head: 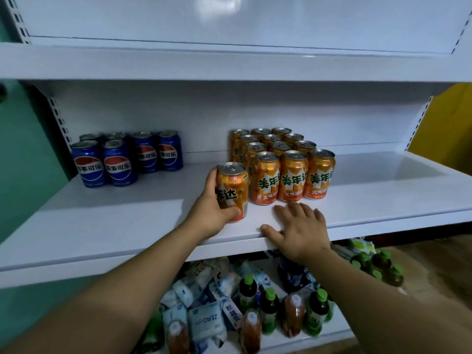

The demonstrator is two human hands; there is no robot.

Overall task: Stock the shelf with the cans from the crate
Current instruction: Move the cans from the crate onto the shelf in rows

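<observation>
Judging placement in hand: past green wall (30,175) and blue cans (117,162), gripping an upright orange can (233,185) in the left hand (209,213) just left of the orange block (293,175), needing a nudge flush with its front row, resting the right hand (301,233) flat, fingers spread, on the white shelf (383,190), yellow panel (449,118) beyond.

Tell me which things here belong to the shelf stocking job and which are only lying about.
Job: left hand, held orange can, stocked orange cans, blue cans, white shelf, right hand resting on it.
Lying about: green-capped bottles, packets below.
</observation>
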